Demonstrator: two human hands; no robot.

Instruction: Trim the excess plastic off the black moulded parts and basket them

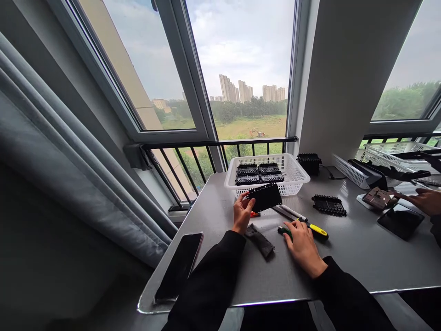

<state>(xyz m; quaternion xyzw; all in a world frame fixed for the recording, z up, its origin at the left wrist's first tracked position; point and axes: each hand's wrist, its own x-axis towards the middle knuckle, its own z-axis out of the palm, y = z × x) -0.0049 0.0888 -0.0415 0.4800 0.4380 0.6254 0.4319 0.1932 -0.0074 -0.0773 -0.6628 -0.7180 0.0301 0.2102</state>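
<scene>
My left hand (pixel 244 210) grips a flat black rectangular plastic piece (pixel 265 197) by its left end, tilted above the table in front of the basket. My right hand (pixel 303 244) rests low over the table with its fingers curled on a small green-and-black tool (pixel 284 231), mostly covered by the hand. Just beyond those fingers lies a yellow-and-black handle (pixel 317 231), beside a white pen-like stick (pixel 293 212). Between my hands a dark crumpled cloth strip (pixel 260 241) lies on the table. Something orange-red (pixel 255 214) shows behind my left hand.
A white plastic basket (pixel 296 177) holds several black ribbed pieces (pixel 259 174). More black pieces (pixel 329 205) lie to its right. A phone (pixel 179 266) is near the table's left edge. At right, another person's hand (pixel 425 201) is by a brownish part (pixel 379 197) and a dark panel (pixel 401 221).
</scene>
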